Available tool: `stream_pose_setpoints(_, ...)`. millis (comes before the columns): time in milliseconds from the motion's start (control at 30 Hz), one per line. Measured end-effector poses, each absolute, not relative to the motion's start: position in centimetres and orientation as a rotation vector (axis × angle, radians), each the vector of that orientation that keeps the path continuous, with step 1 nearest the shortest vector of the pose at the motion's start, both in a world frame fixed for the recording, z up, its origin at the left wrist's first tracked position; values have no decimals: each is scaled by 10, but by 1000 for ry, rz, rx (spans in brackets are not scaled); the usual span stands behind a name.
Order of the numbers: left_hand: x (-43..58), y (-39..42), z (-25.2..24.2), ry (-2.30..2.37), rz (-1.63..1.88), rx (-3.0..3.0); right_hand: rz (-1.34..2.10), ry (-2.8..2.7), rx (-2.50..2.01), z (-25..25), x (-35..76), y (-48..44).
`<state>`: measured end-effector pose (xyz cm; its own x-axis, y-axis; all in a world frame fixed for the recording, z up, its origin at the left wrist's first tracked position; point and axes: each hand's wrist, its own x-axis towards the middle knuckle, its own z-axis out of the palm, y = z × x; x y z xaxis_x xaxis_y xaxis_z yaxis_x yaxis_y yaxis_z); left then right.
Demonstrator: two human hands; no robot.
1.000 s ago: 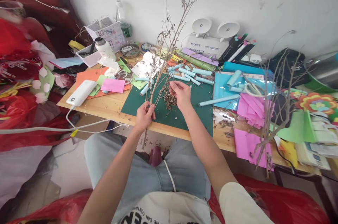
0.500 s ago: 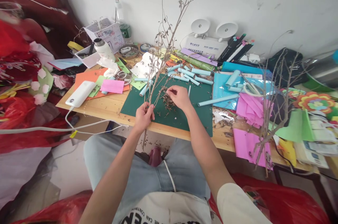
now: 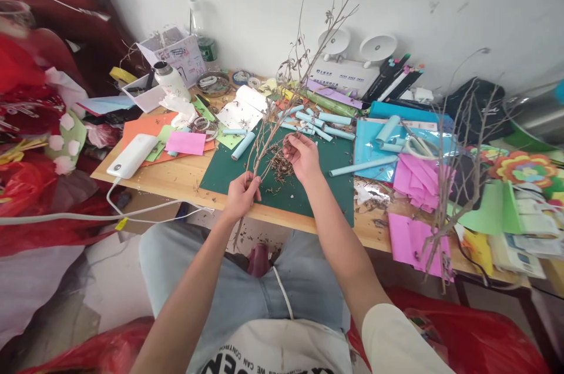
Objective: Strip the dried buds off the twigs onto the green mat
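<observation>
My left hand (image 3: 244,195) is closed around the lower stems of a dry, branching twig (image 3: 304,77), which leans up and to the right toward the wall. Shrivelled brown leaves cling to its thin shoots. My right hand (image 3: 303,157) has its thumb and fingertips pinched on a small clump of dried leaves beside the twig; whether the clump is still attached cannot be made out. Under that hand, a heap of brown leaf crumbs (image 3: 282,167) lies on a dark green cutting mat (image 3: 328,201) at the table's front edge.
Rolled light-blue paper tubes (image 3: 337,118) lie behind the mat. A white power bank (image 3: 132,155) with a cable is at left, near a white bottle (image 3: 171,80). Scissors (image 3: 420,148) and pink paper (image 3: 414,186) lie at right, beside another bare branch (image 3: 462,186).
The twig has tilted further to the right, its top swinging across the wall. My right hand has turned and risen slightly toward the twig's shoots. My left hand keeps its grip.
</observation>
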<state>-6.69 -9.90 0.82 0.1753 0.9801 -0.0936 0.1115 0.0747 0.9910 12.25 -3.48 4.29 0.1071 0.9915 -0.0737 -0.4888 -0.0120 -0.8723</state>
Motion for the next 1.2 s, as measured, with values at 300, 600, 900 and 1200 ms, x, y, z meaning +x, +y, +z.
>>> stream_pose_setpoints(300,-66,-98,10,1189,987,1260,1435,-673,-869,43,127,-34)
stream_pose_setpoints(600,-67,-99,10,1184,995,1234,1438,-772,-870,43,124,-37)
stream_pose_setpoints(900,-65,-99,12,1199,1010,1267,1505,-963,-980,42,123,-38)
stream_pose_setpoints(1200,-64,-99,11,1221,975,1319,1328,-681,-915,43,134,-30)
